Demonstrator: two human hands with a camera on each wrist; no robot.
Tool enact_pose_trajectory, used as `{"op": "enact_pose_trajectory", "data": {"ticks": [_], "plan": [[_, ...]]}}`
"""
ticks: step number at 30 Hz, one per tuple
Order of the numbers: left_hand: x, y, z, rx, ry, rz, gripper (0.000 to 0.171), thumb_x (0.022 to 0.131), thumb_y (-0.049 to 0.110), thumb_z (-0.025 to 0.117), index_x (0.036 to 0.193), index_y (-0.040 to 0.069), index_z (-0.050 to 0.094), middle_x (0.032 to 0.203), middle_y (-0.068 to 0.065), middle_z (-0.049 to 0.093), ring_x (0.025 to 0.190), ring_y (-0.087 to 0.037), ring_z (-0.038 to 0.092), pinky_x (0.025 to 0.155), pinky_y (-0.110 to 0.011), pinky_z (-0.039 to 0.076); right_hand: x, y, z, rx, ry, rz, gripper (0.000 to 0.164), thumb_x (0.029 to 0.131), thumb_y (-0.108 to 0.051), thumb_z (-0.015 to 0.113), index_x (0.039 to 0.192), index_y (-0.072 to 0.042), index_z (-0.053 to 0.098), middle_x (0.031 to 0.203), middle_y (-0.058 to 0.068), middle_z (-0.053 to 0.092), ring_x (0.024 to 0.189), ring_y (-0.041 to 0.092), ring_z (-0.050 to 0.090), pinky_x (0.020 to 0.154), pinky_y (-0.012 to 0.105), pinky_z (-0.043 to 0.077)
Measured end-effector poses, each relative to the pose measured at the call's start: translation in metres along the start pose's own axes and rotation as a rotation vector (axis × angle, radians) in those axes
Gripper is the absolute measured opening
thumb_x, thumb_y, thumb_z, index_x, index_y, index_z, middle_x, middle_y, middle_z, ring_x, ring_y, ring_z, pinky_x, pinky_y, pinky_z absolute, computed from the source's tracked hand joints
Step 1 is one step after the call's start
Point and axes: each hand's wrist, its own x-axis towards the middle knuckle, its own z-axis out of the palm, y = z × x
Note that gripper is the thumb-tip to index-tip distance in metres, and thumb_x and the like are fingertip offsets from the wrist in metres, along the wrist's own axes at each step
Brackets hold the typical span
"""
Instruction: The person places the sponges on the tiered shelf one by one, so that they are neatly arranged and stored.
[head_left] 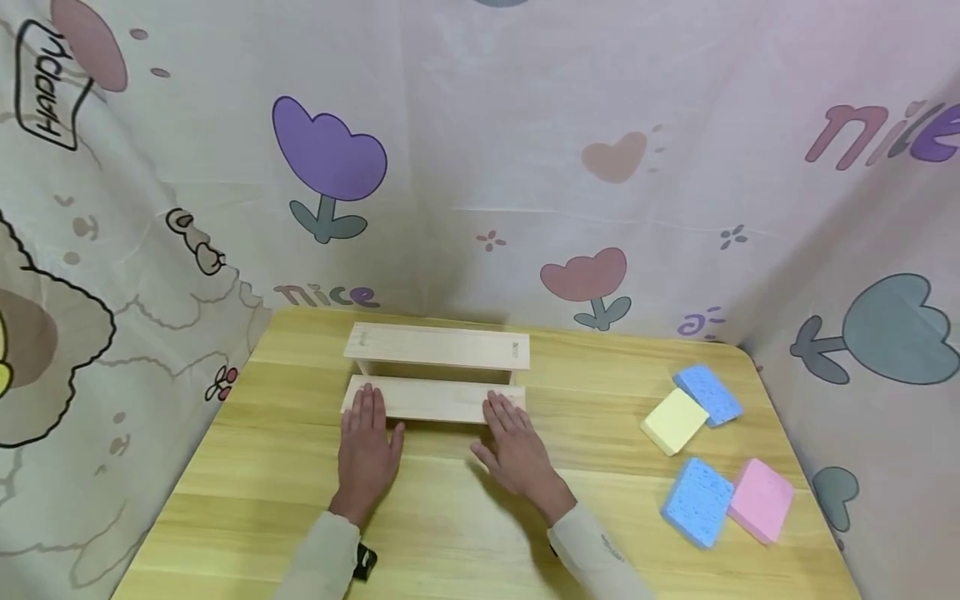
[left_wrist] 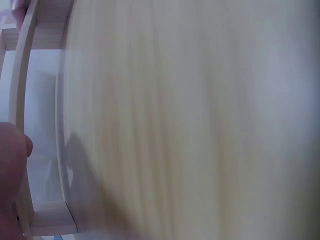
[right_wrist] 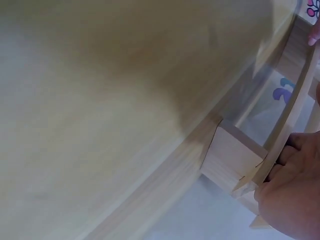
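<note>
A pale wooden stand or rack [head_left: 442, 346], with two long top slats and a gap between them, stands toward the back of the table. On the left end of its front slat [head_left: 431, 400], my left hand [head_left: 366, 450] rests with straight fingers. Near the slat's right end lie the straight fingers of my right hand [head_left: 525, 454]. Both thumbs point inward, off the slat. In the right wrist view, an end block [right_wrist: 232, 150] holds the slat above the tabletop. The left wrist view shows an end block [left_wrist: 54, 220] too.
On the table's right side lie a blue sponge [head_left: 708, 394] against a yellow sponge [head_left: 675, 421]. Nearer me, another blue sponge [head_left: 697, 502] touches a pink sponge [head_left: 761, 500]. A printed cloth [head_left: 465, 108] hangs behind the wooden table [head_left: 247, 500] and along its sides.
</note>
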Motion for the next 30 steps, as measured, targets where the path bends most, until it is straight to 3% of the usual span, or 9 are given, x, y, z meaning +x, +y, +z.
{"op": "enact_pose_trajectory", "data": {"ticks": [6,15,30], "plan": [[-0.003,0.024,0.001,0.005,-0.060,-0.012,0.074,0.098,0.038,0.046,0.148,-0.007,0.017,0.157,-0.023,0.015,0.145,-0.038,0.014,0.118,-0.055,0.020,-0.016,0.016,-0.002,0.022,0.078,0.002,0.068,0.097,-0.047,0.044,0.148,-0.004,0.030,0.157,0.009,0.025,0.145,0.025,0.024,0.119,0.045,0.026],[-0.008,0.054,0.002,-0.029,-0.114,-0.034,0.081,0.097,0.048,0.043,0.149,-0.005,0.013,0.158,-0.022,0.009,0.147,-0.036,0.008,0.120,-0.055,0.015,-0.035,0.031,-0.008,0.092,0.110,0.038,0.066,0.096,-0.044,0.048,0.146,-0.003,0.034,0.156,0.010,0.028,0.144,0.027,0.026,0.118,0.047,0.026],[-0.011,0.089,0.012,-0.003,-0.081,0.016,0.080,0.096,0.048,0.047,0.149,-0.005,0.018,0.157,-0.022,0.015,0.147,-0.035,0.013,0.119,-0.053,0.021,-0.060,0.064,-0.016,0.120,0.136,0.056,0.067,0.094,-0.043,0.054,0.146,-0.004,0.036,0.156,0.007,0.029,0.144,0.026,0.028,0.118,0.047,0.026]]}}
